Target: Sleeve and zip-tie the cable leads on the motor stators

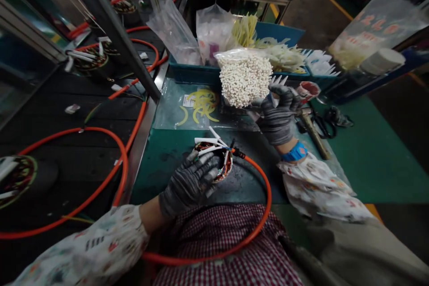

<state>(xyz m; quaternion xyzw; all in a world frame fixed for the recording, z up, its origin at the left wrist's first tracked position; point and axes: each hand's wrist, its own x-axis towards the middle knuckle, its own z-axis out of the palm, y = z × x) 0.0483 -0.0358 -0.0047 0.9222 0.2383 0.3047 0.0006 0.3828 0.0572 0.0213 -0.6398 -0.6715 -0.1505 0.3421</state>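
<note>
My left hand (189, 182), in a grey striped glove, grips a motor stator (229, 167) on the green mat. Its fingers lie over the top, and the thumb is at the near side. Copper windings, white sleeves (207, 140) and an orange cable (264, 176) show on the stator. My right hand (279, 118), gloved alike, reaches beside a clear bag of short white tubes (246, 78). Its fingers are bent and apart, with the thumb close to the bag's lower edge; I make out nothing held. White pointed strips (279, 81) stick up behind those fingers.
Yellow curved strips (201, 105) lie on a plastic sheet. Behind stands a blue bin (187, 71) with bags and pale strips. A hammer (315, 134) and black scissors (326, 127) lie at right. More wired stators (89, 60) stand at left, beyond a metal post (117, 31).
</note>
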